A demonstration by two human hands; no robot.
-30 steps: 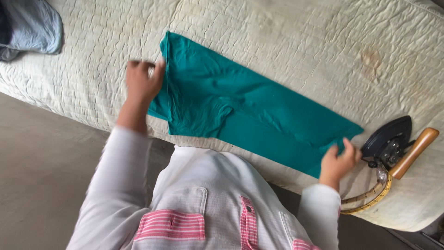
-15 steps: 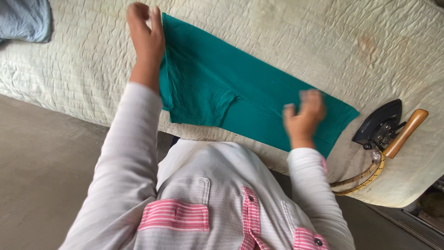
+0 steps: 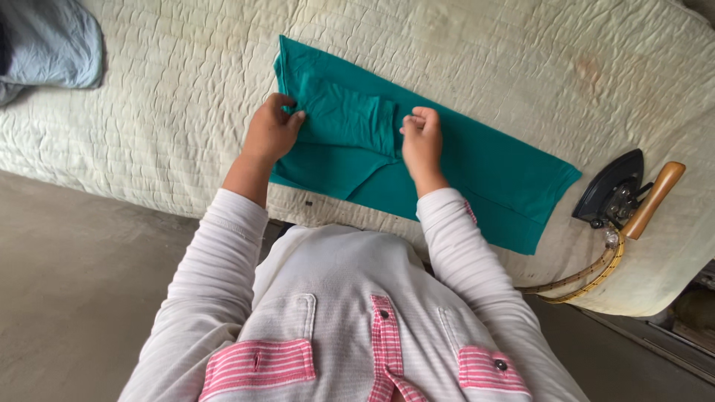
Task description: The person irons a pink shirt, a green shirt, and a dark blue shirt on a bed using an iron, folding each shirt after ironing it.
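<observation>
The teal garment [image 3: 447, 156] lies flat on the quilted bed [image 3: 521, 59]. The left hand [image 3: 272, 134] and right hand [image 3: 422, 138] each pinch an edge of its folded flap. An iron [image 3: 614, 195] sits beyond the garment's right end. Half a second ago both hands were further apart.

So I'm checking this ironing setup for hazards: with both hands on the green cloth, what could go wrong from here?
The iron lies on its side on the quilted pad, close to the teal garment; if it is hot, it might scorch the padding.

Its braided cord loops over the pad's front edge beside the right arm, so a snag could drag the iron off.

Both the left hand and right hand pinch a folded section; uneven pulling may set creases.
</observation>
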